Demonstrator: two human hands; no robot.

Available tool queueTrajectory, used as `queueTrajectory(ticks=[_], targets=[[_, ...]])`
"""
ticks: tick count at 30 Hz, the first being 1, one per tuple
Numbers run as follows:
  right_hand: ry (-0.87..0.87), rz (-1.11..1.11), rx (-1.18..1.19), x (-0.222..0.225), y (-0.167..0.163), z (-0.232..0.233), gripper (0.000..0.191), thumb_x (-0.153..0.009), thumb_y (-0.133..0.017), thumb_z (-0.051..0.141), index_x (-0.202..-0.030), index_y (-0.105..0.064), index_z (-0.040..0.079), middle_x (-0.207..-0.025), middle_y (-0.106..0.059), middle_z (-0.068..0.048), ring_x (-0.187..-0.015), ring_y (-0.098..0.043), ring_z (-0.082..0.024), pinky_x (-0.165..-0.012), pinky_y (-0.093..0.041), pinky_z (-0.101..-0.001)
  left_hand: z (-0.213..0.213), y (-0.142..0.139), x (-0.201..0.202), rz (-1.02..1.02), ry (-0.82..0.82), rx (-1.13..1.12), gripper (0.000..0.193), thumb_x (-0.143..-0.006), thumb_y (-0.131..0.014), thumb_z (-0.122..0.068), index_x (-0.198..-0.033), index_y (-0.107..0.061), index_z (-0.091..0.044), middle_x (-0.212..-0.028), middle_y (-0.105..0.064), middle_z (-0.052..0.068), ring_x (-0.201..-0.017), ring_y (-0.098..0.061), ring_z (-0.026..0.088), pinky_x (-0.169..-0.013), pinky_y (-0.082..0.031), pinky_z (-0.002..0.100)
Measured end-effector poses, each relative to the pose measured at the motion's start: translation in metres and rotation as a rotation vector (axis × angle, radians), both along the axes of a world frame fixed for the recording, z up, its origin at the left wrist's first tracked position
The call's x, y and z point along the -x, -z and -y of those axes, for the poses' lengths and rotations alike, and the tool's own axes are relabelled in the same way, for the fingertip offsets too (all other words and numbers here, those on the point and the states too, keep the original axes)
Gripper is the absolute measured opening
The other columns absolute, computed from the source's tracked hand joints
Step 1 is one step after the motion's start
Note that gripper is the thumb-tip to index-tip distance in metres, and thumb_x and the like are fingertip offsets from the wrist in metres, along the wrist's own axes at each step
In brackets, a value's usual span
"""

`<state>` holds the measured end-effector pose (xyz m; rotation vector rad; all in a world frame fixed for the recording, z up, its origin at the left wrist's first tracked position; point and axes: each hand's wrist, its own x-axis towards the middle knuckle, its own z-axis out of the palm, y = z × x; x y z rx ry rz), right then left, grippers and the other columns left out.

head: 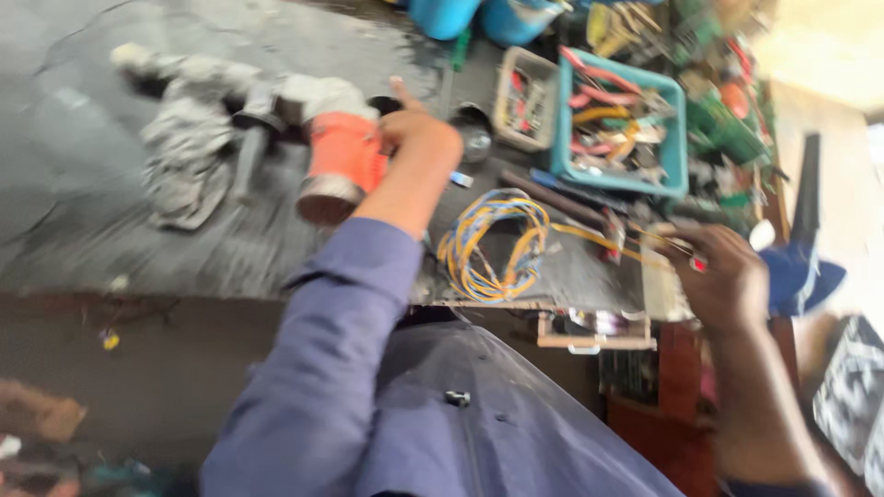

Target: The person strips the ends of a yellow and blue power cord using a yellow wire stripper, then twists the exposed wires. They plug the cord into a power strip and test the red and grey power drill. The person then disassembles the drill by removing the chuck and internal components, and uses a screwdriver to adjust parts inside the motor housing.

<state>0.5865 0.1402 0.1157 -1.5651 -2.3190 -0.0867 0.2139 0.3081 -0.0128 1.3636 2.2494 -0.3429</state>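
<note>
Head view shows our left hand (419, 138) gripping the orange power tool (343, 166) mid-surface while our right hand (723, 271) pinches yellow wire (493, 244) near the front edge, so we steady the tool and draw gently.

The power tool (336, 156) lies on the surface (83, 110), with the left hand (419, 138) on its right end. A rag (184, 152) lies left of the tool. The wire coil (493, 244) sits right of the tool, nearer the surface's front edge. The tray (617, 124) stands farther right, behind the coil. The right hand (723, 276) is right of the coil.
</note>
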Motion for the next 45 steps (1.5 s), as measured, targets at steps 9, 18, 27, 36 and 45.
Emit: queueTrajectory(ticks=[9, 18, 27, 36, 45], targets=[[0.141, -0.723, 0.094, 0.118, 0.023, 0.059, 0.026, -0.087, -0.08, -0.001, -0.112, -0.074, 0.001, -0.106, -0.073, -0.006, -0.087, -0.065, -0.01, -0.077, -0.053, -0.0244, 0.04, -0.046, 0.031, -0.126, 0.593, -0.215, 0.082, -0.086, -0.076, -0.012, -0.157, -0.038, 0.007, -0.119, -0.056, 0.018, -0.078, -0.075, 0.03, -0.056, -0.059, 0.04], [0.24, -1.011, 0.264, 0.144, 0.054, 0.108, 0.024, -0.087, -0.076, -0.009, -0.11, -0.075, -0.001, -0.106, -0.073, -0.007, -0.095, -0.067, -0.012, -0.082, -0.053, -0.0239, 0.199, -0.093, 0.037, 1.04, 0.805, -0.881, 0.03, -0.088, -0.077, -0.017, -0.114, -0.071, -0.006, -0.105, -0.071, 0.01, -0.096, -0.07, 0.03, -0.082, -0.057, 0.039], [0.26, -0.981, 0.251, 0.176, 0.059, 0.122, 0.024, -0.085, -0.079, -0.006, -0.108, -0.075, 0.001, -0.102, -0.073, -0.007, -0.089, -0.069, -0.012, -0.076, -0.055, -0.0234, 0.201, -0.091, 0.021, 1.151, 0.988, -0.99, 0.022, -0.086, -0.082, -0.011, -0.106, -0.072, -0.007, -0.101, -0.073, 0.005, -0.091, -0.071, 0.024, -0.078, -0.056, 0.036], [0.278, -0.946, 0.252, 0.181, 0.062, 0.129, 0.024, -0.085, -0.08, -0.002, -0.108, -0.075, 0.002, -0.103, -0.074, -0.007, -0.087, -0.068, -0.011, -0.073, -0.055, -0.023, 0.203, -0.076, 0.024, 1.177, 1.048, -0.984, 0.02, -0.084, -0.081, -0.01, -0.102, -0.075, -0.008, -0.097, -0.074, 0.004, -0.088, -0.072, 0.023, -0.076, -0.057, 0.035], [0.279, -0.926, 0.27, 0.178, 0.064, 0.128, 0.023, -0.086, -0.079, -0.001, -0.109, -0.076, 0.002, -0.101, -0.073, -0.006, -0.085, -0.067, -0.01, -0.072, -0.053, -0.023, 0.208, -0.069, 0.02, 1.2, 1.034, -0.966, 0.023, -0.083, -0.081, -0.003, -0.103, -0.071, -0.006, -0.097, -0.073, 0.006, -0.087, -0.072, 0.023, -0.074, -0.058, 0.034]])
